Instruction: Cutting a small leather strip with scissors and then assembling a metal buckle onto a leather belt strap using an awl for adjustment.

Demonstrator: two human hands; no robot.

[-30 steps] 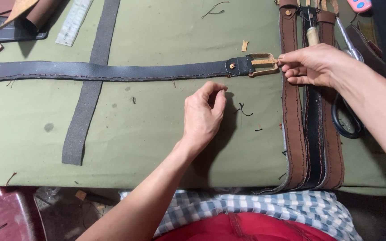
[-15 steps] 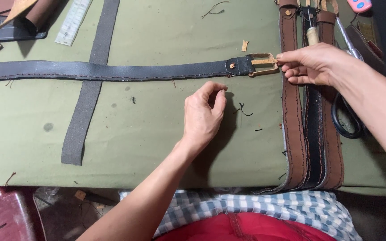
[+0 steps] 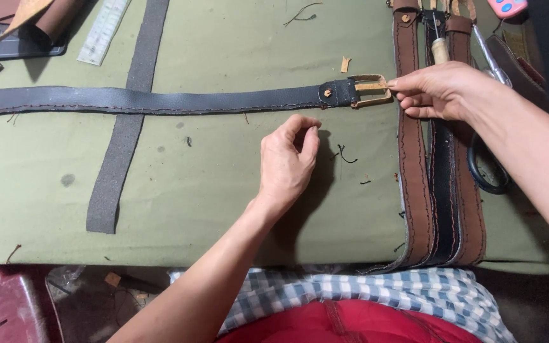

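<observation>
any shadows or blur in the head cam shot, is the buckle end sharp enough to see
Head view: soft, even light; the left hand casts a dark shadow to its right on the green cloth. The brass buckle at the right hand's fingers is sharp, no glare. The right edge is dark, blocked by something close.

Taking the dark belt (image 3: 154,100) as landmark: it lies flat across the counter (image 3: 223,203), so a hand can pass over it anywhere along its length. Below it the cloth is bare apart from thread scraps and a grey strip (image 3: 119,152) crossing under it, also flat. The left hand (image 3: 287,162) hovers just below it near the buckle (image 3: 371,91). At the buckle end, the right hand (image 3: 436,92) and three upright-running belts (image 3: 443,165) crowd the way, with scissors (image 3: 487,168) beyond.
</observation>
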